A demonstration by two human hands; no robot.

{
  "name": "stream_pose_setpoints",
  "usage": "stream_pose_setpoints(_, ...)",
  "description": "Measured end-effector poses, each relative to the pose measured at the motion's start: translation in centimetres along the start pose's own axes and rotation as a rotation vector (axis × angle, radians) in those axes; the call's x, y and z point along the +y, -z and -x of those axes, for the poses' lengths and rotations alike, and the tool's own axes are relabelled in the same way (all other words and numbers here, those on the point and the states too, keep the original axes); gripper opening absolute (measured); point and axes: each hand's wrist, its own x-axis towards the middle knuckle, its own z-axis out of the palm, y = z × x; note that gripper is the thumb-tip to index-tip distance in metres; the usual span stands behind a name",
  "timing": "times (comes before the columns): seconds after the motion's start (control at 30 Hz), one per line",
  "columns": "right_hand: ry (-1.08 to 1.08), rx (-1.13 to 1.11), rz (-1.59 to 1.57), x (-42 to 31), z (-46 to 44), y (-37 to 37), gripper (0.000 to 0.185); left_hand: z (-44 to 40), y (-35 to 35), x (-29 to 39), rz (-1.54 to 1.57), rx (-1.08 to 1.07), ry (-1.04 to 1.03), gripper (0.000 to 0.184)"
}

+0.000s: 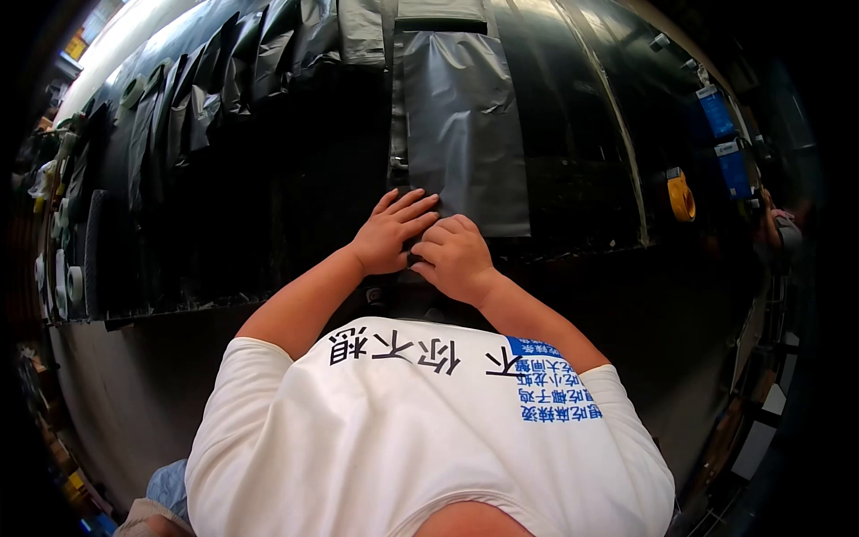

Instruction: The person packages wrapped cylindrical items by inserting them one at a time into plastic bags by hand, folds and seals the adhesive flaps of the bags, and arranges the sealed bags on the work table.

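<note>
A long black plastic bag point(467, 134) lies flat on the dark table, its near end towards me. At the near left corner of this bag, my left hand point(394, 234) rests with its fingers stretched out and slightly spread. Close beside it, my right hand point(455, 258) has curled fingers pressed together over the bag's near edge. The thumb of the right hand points at the left palm. Whatever is between the right fingers is hidden by the hand.
More black plastic bags point(268, 58) hang in an overlapping row at the far left. Tape rolls point(74, 284) stand along the left edge. A yellow tape dispenser point(681, 195) and blue packets point(734, 168) are at the right. The table's near edge point(197, 309) runs before me.
</note>
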Motion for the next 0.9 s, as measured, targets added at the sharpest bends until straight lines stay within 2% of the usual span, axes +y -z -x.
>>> stream_pose_setpoints(0.3, -0.136, -0.099, 0.000, -0.2, -0.1, -1.0, 0.012, -0.2, -0.5, 0.0, 0.007, -0.011, 0.045, 0.066)
stream_pose_setpoints(0.5, -0.003, -0.036, -0.190, 0.4, 0.2, 0.0, 0.013, 0.2, -1.8, -0.4, -0.184, -0.011, 0.028, 0.061)
stream_pose_setpoints(0.6, -0.007, -0.171, -0.400, 0.6, 2.6, 2.3, 0.016, 0.1, -1.5, 0.0, -0.255, -0.029, 0.026, 0.060)
stream_pose_setpoints(0.73, -0.220, -0.376, -0.442, 0.5, 10.3, 7.4, 0.012, 0.1, -1.1, 0.4, -0.300, -0.056, 0.022, 0.062)
stream_pose_setpoints(0.8, -0.313, -0.537, -0.269, 1.3, 16.8, 8.8, 0.008, 0.0, -1.0, 0.4, -0.297, -0.074, 0.032, 0.064)
stream_pose_setpoints(0.87, -0.439, -0.868, 0.003, 1.2, 23.5, 9.8, 0.013, 0.1, -1.3, 0.1, -0.332, -0.078, 0.024, 0.065)
stream_pose_setpoints(0.9, -0.568, -1.079, 0.102, 1.5, 28.1, 9.5, 0.020, 0.1, -1.3, 0.2, -0.320, -0.076, 0.027, 0.065)
